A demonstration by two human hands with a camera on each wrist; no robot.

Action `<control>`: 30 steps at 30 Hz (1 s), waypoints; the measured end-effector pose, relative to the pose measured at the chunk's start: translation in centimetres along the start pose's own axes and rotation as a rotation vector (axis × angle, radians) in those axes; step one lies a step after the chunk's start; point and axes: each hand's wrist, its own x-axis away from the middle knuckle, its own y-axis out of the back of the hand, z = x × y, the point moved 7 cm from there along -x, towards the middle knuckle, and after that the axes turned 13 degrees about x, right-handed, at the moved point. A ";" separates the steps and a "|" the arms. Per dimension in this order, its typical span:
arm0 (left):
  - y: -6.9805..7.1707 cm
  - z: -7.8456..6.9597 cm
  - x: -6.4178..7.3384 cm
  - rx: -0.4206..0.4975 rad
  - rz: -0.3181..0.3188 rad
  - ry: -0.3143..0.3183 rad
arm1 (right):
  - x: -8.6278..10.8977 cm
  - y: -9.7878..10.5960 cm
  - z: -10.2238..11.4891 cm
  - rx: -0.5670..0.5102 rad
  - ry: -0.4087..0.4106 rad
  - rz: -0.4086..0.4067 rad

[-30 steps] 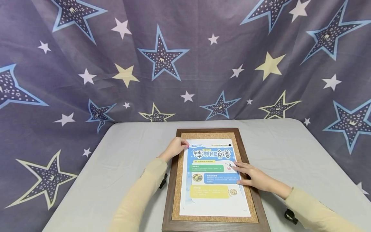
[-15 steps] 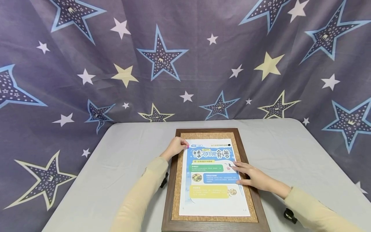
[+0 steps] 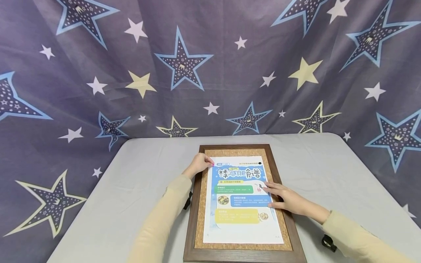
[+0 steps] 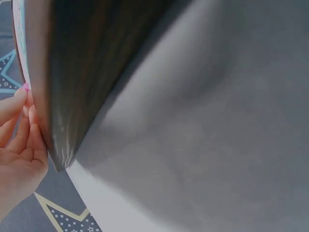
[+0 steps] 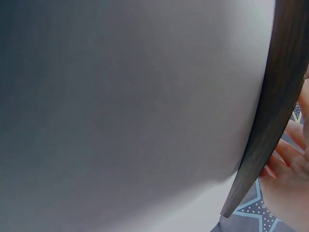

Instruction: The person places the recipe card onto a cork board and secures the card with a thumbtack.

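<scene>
A printed poster sheet (image 3: 243, 233) in blue, green and yellow lies on a cork board (image 3: 235, 152) with a dark wooden frame (image 3: 194, 212). At the sheet's upper left corner my left hand (image 3: 199, 163) pinches a pink push pin (image 4: 25, 86) between thumb and finger. The pin's point is hidden. My right hand (image 3: 287, 199) rests across the right side of the frame, its extended fingers on the sheet's right edge. A black round pin head (image 3: 260, 163) sits at the sheet's upper right corner.
The board lies on a table with a pale grey cover (image 3: 148, 157). Behind it hangs a purple-grey curtain (image 3: 217, 80) printed with stars. In the right wrist view, the frame's side (image 5: 270, 111) runs beside the right hand.
</scene>
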 end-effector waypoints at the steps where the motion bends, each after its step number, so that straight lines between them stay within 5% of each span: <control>1: 0.0 0.5 -0.4 0.013 0.011 0.027 | 0.0 -0.1 -0.1 0.000 -0.010 0.015; 2: 0.0 0.5 -0.6 0.002 0.012 0.015 | -0.1 -0.1 -0.2 -0.004 -0.022 0.028; 9: -1.8 10.8 -7.7 -0.012 0.055 -0.054 | -0.2 -0.2 -0.2 0.005 -0.043 0.061; 10: -1.8 10.8 -7.8 0.003 0.062 -0.064 | -0.2 -0.2 -0.1 0.005 -0.043 0.061; 12: -1.6 9.2 -6.7 -0.004 0.059 -0.018 | -0.2 -0.2 -0.1 0.004 -0.042 0.060; 15: -0.4 4.3 -3.5 0.011 0.038 0.006 | -0.2 -0.3 -0.2 0.006 -0.036 0.055; 17: 0.0 1.5 -1.5 -0.030 0.015 0.109 | -0.2 -0.3 -0.2 0.008 -0.033 0.047; 19: 0.3 0.2 -0.5 -0.032 -0.007 0.126 | -0.2 -0.2 -0.1 0.011 -0.027 0.035; 22: 0.2 0.3 -0.7 -0.049 -0.009 0.134 | -0.2 -0.1 -0.1 0.013 -0.025 0.029; 24: -0.2 3.0 -2.5 -0.007 0.001 0.022 | -0.1 -0.2 -0.1 0.011 -0.031 0.038; 25: -0.3 3.7 -2.9 0.000 0.015 0.024 | -0.2 -0.3 -0.2 0.009 -0.036 0.047; 28: -0.2 3.2 -2.4 -0.004 0.016 -0.002 | -0.2 -0.4 -0.4 0.003 -0.051 0.068; 30: -0.1 2.0 -1.7 -0.027 0.007 0.087 | -0.1 -0.4 -0.4 0.002 -0.053 0.073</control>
